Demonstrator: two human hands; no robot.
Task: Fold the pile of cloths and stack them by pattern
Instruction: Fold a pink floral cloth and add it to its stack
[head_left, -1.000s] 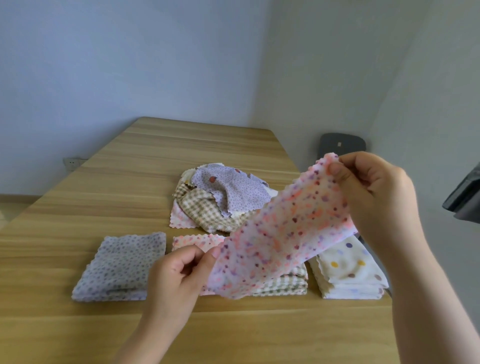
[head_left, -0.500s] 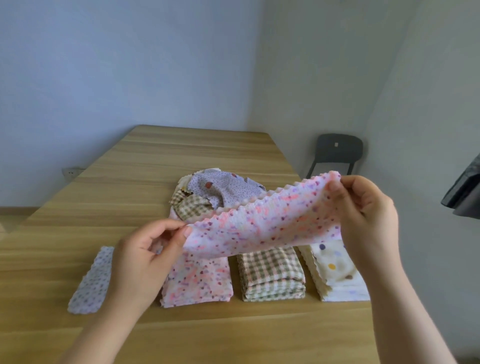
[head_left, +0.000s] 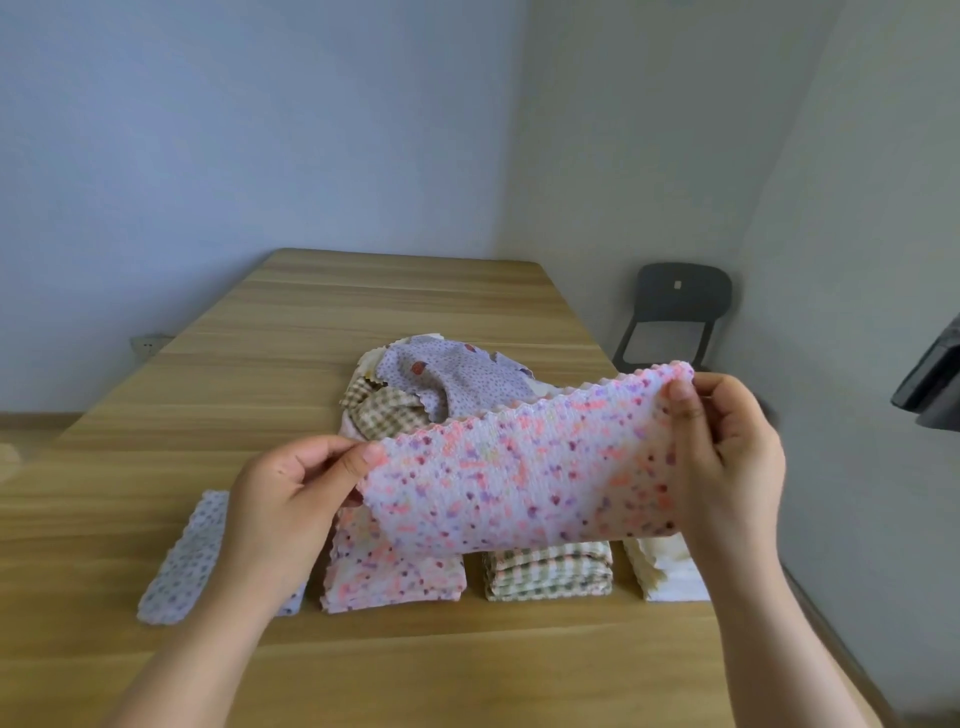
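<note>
I hold a pink speckled cloth (head_left: 524, 483) stretched in the air above the table. My left hand (head_left: 291, 499) pinches its left corner and my right hand (head_left: 727, 457) pinches its right corner. Beneath it, a row of folded stacks lies on the table: a purple dotted stack (head_left: 182, 561), a pink speckled stack (head_left: 389, 566), a green checked stack (head_left: 545, 571) and a cream stack (head_left: 665, 571), partly hidden by my right hand. Behind the row lies the unfolded pile (head_left: 441, 389), a purple floral cloth on top of a checked one.
The wooden table (head_left: 363, 312) stretches away to a blue wall. A dark chair (head_left: 675, 317) stands off the table's far right corner. A dark object (head_left: 935, 384) hangs at the right edge of view. A wall socket (head_left: 148, 344) sits low on the left.
The cloth went from hanging slanted to stretched level between both hands; my left hand rose to the right hand's height. The view has tilted up slightly.
</note>
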